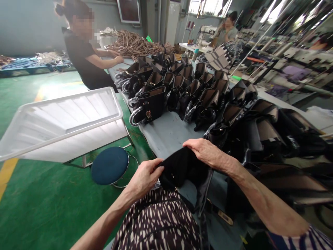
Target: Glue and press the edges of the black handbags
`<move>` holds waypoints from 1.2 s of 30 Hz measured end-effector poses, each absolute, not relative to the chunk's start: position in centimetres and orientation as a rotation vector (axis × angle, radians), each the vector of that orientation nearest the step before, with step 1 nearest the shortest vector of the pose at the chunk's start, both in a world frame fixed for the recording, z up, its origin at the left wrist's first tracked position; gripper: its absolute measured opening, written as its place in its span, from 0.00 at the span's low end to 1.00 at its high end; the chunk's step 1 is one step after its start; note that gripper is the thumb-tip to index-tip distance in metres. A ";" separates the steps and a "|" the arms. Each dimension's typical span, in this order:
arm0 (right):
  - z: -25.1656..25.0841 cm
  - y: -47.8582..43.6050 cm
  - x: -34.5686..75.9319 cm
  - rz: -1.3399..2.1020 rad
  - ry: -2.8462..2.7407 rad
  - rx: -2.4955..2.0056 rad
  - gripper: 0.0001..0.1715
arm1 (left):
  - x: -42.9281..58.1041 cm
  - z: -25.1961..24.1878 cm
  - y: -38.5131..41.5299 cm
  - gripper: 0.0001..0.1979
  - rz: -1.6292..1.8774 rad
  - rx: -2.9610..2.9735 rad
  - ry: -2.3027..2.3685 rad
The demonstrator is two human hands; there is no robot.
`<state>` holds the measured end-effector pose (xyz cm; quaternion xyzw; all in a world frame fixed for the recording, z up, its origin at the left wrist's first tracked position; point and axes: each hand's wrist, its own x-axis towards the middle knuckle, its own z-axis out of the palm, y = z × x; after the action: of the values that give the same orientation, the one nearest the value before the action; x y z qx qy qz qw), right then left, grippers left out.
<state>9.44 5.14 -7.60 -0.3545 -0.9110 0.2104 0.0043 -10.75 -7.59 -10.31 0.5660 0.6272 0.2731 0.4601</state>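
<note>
A black handbag [182,170] lies at the near edge of the long grey table [169,132], over my lap. My left hand [145,177] is closed on the bag's left edge, fingers curled round the material. My right hand [205,151] grips the bag's top edge from above, fingers bent over it. A strap of the bag hangs down below my right wrist. Several more black handbags [187,90] with tan linings stand in rows along the table beyond my hands.
A white plastic bin [65,121] stands on a frame to the left above a blue round stool [109,165] on the green floor. A person in black [88,59] works at the table's far end beside a pile of tan straps [135,43]. Another person [229,27] sits at the back.
</note>
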 end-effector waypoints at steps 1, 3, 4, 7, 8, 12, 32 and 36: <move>-7.7 5.1 9.5 0.638 -2.859 -1.120 0.18 | -10.7 -10.5 -7.8 0.15 0.700 1.360 1.557; -8.0 4.9 9.6 0.585 -2.861 -1.132 0.19 | -10.5 -10.9 -8.2 0.15 0.740 1.298 1.583; -8.1 4.8 9.7 0.558 -2.862 -1.132 0.20 | -10.3 -11.2 -8.4 0.15 0.755 1.281 1.588; -8.4 4.5 9.7 0.478 -2.881 -1.120 0.23 | -9.7 -11.8 -8.5 0.15 0.796 1.294 1.581; -8.4 4.3 9.6 0.442 -2.896 -1.112 0.24 | -9.5 -12.0 -8.6 0.15 0.812 1.310 1.588; -7.9 3.3 8.7 0.291 -2.938 -1.052 0.26 | -8.9 -12.0 -8.6 0.16 0.821 1.368 1.645; -8.4 1.7 6.4 0.457 -3.014 -0.786 0.09 | -8.6 -12.4 -8.7 0.18 0.856 1.060 1.450; -8.7 1.5 6.7 0.427 -2.996 -0.769 0.10 | -8.4 -12.2 -8.7 0.19 0.875 1.048 1.499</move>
<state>6.73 1.53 -8.66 -0.2464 -0.9594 0.1368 0.0098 -8.39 -8.72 -12.25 0.4387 0.6276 0.3663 0.5288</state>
